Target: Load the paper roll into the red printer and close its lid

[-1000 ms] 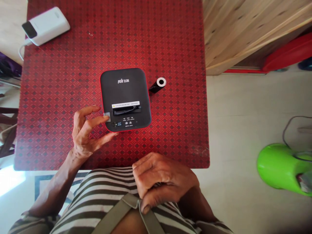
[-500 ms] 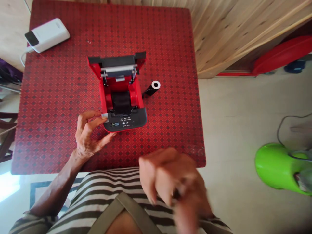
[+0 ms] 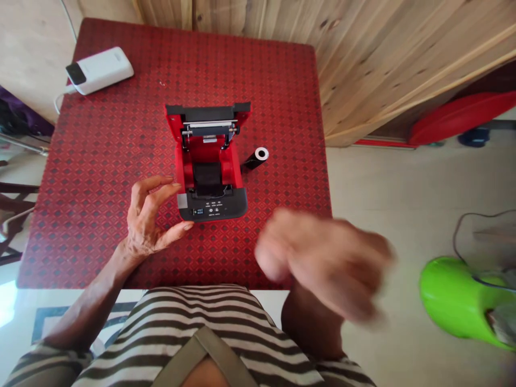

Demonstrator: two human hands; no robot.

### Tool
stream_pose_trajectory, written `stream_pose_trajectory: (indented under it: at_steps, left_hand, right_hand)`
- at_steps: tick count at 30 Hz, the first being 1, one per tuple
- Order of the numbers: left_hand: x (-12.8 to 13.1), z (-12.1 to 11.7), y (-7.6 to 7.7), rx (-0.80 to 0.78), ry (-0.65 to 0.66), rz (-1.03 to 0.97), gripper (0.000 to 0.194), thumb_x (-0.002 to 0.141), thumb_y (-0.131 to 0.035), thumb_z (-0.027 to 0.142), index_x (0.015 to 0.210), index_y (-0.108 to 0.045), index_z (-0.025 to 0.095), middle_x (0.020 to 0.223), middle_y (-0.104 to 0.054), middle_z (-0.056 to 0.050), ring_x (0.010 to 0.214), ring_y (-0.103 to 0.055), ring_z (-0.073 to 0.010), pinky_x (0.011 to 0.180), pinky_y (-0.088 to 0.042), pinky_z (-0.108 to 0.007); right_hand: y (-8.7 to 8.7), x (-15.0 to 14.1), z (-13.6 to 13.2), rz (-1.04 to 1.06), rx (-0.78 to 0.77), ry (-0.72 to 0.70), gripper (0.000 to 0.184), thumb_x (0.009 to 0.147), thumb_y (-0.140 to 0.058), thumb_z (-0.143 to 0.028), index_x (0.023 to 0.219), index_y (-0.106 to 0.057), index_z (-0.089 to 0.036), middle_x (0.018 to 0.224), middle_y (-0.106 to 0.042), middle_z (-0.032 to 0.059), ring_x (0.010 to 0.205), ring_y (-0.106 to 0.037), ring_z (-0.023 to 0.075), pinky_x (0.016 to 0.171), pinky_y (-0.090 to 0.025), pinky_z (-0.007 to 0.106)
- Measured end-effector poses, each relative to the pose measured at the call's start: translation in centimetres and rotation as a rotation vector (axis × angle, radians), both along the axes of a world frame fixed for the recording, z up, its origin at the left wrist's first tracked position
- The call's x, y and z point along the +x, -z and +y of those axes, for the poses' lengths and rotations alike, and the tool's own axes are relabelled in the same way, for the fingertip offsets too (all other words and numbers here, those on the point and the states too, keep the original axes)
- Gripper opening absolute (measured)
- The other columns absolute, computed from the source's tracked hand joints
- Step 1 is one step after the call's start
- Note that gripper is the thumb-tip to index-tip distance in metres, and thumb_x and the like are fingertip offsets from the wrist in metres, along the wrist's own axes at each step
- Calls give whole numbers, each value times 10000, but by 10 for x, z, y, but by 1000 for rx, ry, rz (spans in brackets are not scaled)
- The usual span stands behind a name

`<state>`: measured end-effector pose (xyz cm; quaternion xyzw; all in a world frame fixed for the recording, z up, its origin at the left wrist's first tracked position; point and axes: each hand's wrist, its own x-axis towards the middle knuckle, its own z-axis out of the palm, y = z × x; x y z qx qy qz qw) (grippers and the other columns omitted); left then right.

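A small red and black label printer [image 3: 213, 207] sits on the table with its lid [image 3: 207, 114] raised. Inside its bay lies a black roll [image 3: 208, 176]. Just right of the printer is another black roll with a white core ring [image 3: 262, 154]. My left hand [image 3: 147, 220] is at the printer's front left corner, fingers apart, thumb by the front edge; it holds nothing. Smeared by motion, my right hand [image 3: 322, 258] is raised over the table's front right edge, away from the printer. Its fingers are too blurred to read.
The table [image 3: 282, 97] has a red patterned cover. A white power bank [image 3: 105, 70] with a cable lies at the back left. Wooden panelling [image 3: 250, 16] stands behind the table. On the floor at right is a green bin [image 3: 447, 295].
My left fingers have come off the printer's left corner and spread slightly. My right hand has moved right and away from my body. The whole view has shifted a little.
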<state>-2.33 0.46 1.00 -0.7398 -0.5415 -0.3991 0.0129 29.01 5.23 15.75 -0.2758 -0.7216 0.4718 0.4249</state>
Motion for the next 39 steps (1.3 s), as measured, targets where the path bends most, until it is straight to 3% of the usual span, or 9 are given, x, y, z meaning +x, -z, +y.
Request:
stream_pose_trajectory:
  at_steps: [3,6,11,19,23,27,32,36,39]
  left_hand:
    - [4,5,8,36,46,-34,722,1183,-821,804,1704,-756,309,1487,-830,-149,1352,-819,-370,1211,-717,-563]
    - [10,3,14,71,65,-62,741,1223,-761,804,1773,-727,309,1522,-822,-167,1367,-820,-364,1188,-725,-536]
    - [14,-1,18,74,64,-44,730,1272,-665,795,1830,-686,325,1518,-815,-160,1352,-828,-350,1173,-717,-504]
    - [14,0,17,82,81,-71,718,1291,-672,741,1851,-690,293,1539,-814,-167,1374,-833,-344,1199,-709,-469]
    - [13,-1,16,66,66,-45,683,1292,-650,747,1790,-722,287,1527,-811,-167,1361,-832,-350,1195,-717,-494]
    - [12,-1,16,66,71,-44,689,1285,-671,738,1803,-714,285,1531,-811,-170,1365,-823,-350,1199,-711,-495]
    - [9,0,14,27,94,-109,716,1242,-770,753,1814,-740,324,1554,-828,-166,1366,-819,-365,1208,-701,-506]
    - [7,2,16,38,88,-110,727,1221,-794,777,1801,-748,341,1538,-836,-162,1336,-821,-365,1212,-683,-513]
    - [6,4,18,56,59,-55,696,1255,-703,782,1810,-724,363,1534,-829,-147,1312,-815,-359,1214,-672,-530]
  right_hand:
    - [39,-22,51,-330,271,66,420,1304,-783,-384,919,-858,-234,947,-882,62,903,-786,225,937,-713,380]
    - [55,-54,84,-761,375,-1,257,1317,-699,-190,1173,-913,-193,1244,-940,133,1238,-851,285,1183,-694,442]
    - [31,-99,99,-1230,288,-169,547,1303,-399,0,1578,-853,-132,1503,-913,229,1519,-835,342,1164,-684,425]
    - [19,-112,107,-1405,262,-291,631,1257,-353,40,1619,-851,-98,1548,-911,288,1477,-898,375,1187,-699,471]
    - [18,-110,110,-1387,336,-293,584,1252,-421,11,1618,-855,-127,1577,-899,266,1473,-897,387,1187,-692,474]
    - [16,-101,101,-1313,351,-216,516,1225,-511,-17,1605,-835,-145,1485,-918,237,1286,-918,367,1026,-677,447]
    - [20,-44,82,-868,317,-4,307,1153,-688,-98,1375,-857,-224,1343,-926,114,1109,-873,288,941,-654,408]
    - [48,15,68,-381,60,190,173,1063,-895,-290,1220,-822,-291,1084,-864,21,745,-707,187,702,-605,379]
    - [89,38,58,-184,-215,341,300,994,-956,-420,1210,-774,-318,968,-790,-33,745,-688,175,640,-547,331]
